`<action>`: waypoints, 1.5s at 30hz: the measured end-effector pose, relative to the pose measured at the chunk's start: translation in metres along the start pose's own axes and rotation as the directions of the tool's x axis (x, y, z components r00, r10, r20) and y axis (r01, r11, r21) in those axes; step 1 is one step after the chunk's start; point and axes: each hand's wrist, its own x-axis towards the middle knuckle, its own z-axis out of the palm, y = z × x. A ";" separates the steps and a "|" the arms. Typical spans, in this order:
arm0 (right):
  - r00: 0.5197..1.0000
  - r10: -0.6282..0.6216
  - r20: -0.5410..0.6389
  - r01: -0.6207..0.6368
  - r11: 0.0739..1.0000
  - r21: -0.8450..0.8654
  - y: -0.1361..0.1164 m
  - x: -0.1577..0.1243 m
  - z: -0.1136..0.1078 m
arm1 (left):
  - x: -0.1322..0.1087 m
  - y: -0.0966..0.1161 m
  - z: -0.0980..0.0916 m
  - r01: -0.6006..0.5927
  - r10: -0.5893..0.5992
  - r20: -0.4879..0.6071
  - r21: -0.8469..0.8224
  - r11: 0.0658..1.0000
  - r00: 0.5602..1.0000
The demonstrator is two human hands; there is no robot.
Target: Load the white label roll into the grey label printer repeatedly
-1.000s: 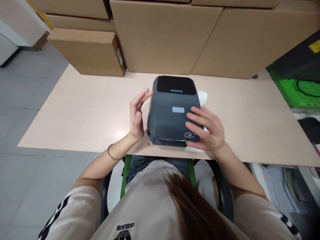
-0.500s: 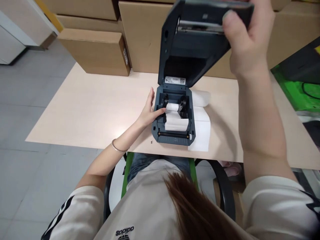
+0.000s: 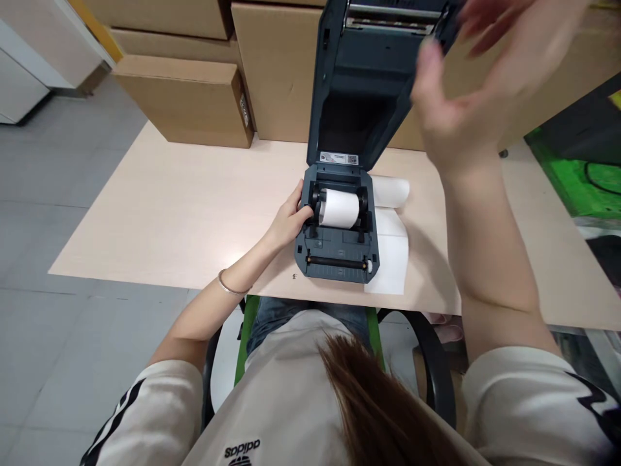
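Observation:
A dark grey label printer (image 3: 303, 255) stands on the table with its lid (image 3: 326, 97) raised. Inside, a white paper roll (image 3: 340, 208) sits between two black roll holders (image 3: 362, 200). In front of the roll lies the black roller (image 3: 337, 262). My left hand (image 3: 287, 223) grips the printer's left wall, thumb over the edge by the left holder and fingers outside. Beside the lid's upper right edge is my right hand (image 3: 470, 110), blurred, its thumb and fingers spread with nothing held. Whether the thumb touches the lid, I cannot tell.
Loose white paper (image 3: 392, 249) lies partly curled at the printer's right. A flat cardboard box (image 3: 179, 100) stands at the table's back left, with larger cartons (image 3: 281, 71) behind. A green surface (image 3: 563, 175) shows at right.
My right hand has let go of the lid and opened. The roll now looks fuller, and the loose strip before it is gone. My left thumb has drawn back to the wall.

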 end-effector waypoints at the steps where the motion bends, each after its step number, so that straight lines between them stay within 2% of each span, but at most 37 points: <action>1: 0.996 0.029 -0.081 -0.028 1.000 0.012 -0.006 -0.006 0.003 | 0.000 0.001 0.000 -0.001 0.001 0.001 0.005 1.000 1.000; 2: 0.994 0.044 -0.101 -0.039 0.998 0.050 -0.010 -0.011 0.007 | -0.001 0.001 0.000 0.000 0.000 0.003 0.010 1.000 1.000; 3: 0.998 0.044 -0.043 -0.039 0.993 0.114 -0.012 -0.013 0.013 | -0.001 0.001 0.000 0.001 -0.001 0.004 0.013 1.000 1.000; 5: 0.980 -0.001 0.201 -0.045 0.974 0.224 -0.014 -0.015 0.028 | -0.001 0.000 0.000 0.000 0.000 0.005 0.017 1.000 1.000; 7: 0.932 0.002 0.362 -0.102 0.961 0.259 -0.015 -0.012 0.043 | -0.001 0.000 0.000 -0.004 0.004 0.003 0.019 1.000 1.000; 11: 0.841 0.020 0.540 -0.148 0.970 0.194 -0.025 -0.005 0.064 | 0.000 0.000 0.000 -0.009 0.009 0.009 0.032 0.999 1.000; 16: 0.763 0.049 0.645 -0.083 0.996 0.022 -0.048 -0.002 0.077 | 0.001 -0.001 0.000 0.015 -0.014 -0.011 0.034 0.999 1.000; 22: 0.741 0.055 0.669 -0.076 0.997 0.002 -0.060 -0.007 0.072 | 0.001 -0.005 0.000 -0.022 0.022 -0.011 -0.008 1.000 1.000; 25: 0.753 0.054 0.656 -0.071 0.998 -0.001 -0.064 -0.011 0.067 | 0.001 -0.006 -0.001 -0.016 0.016 -0.018 -0.014 1.000 1.000; 27: 0.779 0.050 0.625 -0.077 0.997 0.015 -0.063 -0.017 0.059 | 0.001 -0.005 -0.001 -0.005 0.005 -0.025 -0.010 1.000 1.000; 29: 0.847 0.046 0.529 -0.118 0.988 0.103 -0.056 -0.029 0.044 | 0.001 -0.003 0.000 -0.003 0.003 -0.026 -0.002 1.000 1.000; 30: 0.895 0.052 0.442 -0.142 0.975 0.173 -0.049 -0.038 0.034 | 0.000 -0.002 0.001 -0.009 0.009 -0.024 0.000 1.000 1.000; 32: 0.970 0.103 0.220 -0.168 0.939 0.299 -0.028 -0.061 0.012 | 0.001 0.000 0.002 -0.034 0.034 -0.013 -0.004 0.999 0.999; 33: 0.983 0.155 0.103 -0.180 0.931 0.318 -0.014 -0.074 0.002 | 0.001 0.001 0.002 -0.048 0.048 -0.004 -0.007 0.999 0.999; 34: 0.977 0.213 0.028 -0.211 0.931 0.299 0.001 -0.087 -0.004 | 0.001 0.002 0.002 -0.060 0.060 0.001 -0.009 0.998 0.998; 36: 0.934 0.358 -0.002 -0.352 0.918 0.181 0.033 -0.112 -0.004 | 0.001 0.002 0.003 -0.071 0.071 0.000 -0.015 0.997 0.998; 38: 0.854 0.511 0.096 -0.514 0.858 0.013 0.059 -0.131 0.013 | 0.001 0.002 0.004 -0.071 0.070 -0.011 -0.025 0.997 0.997; 39: 0.820 0.552 0.150 -0.552 0.833 -0.047 0.067 -0.139 0.025 | 0.001 0.002 0.004 -0.070 0.070 -0.017 -0.029 0.997 0.997; 41: 0.786 0.565 0.251 -0.556 0.824 -0.111 0.076 -0.150 0.053 | 0.001 0.001 0.004 -0.064 0.063 -0.023 -0.029 0.998 0.998; 43: 0.784 0.541 0.306 -0.529 0.839 -0.128 0.076 -0.156 0.076 | 0.001 0.001 0.004 -0.058 0.057 -0.023 -0.021 0.998 0.998; 45: 0.783 0.530 0.325 -0.517 0.846 -0.134 0.074 -0.160 0.088 | 0.002 0.001 0.003 -0.063 0.063 -0.014 -0.019 0.998 0.998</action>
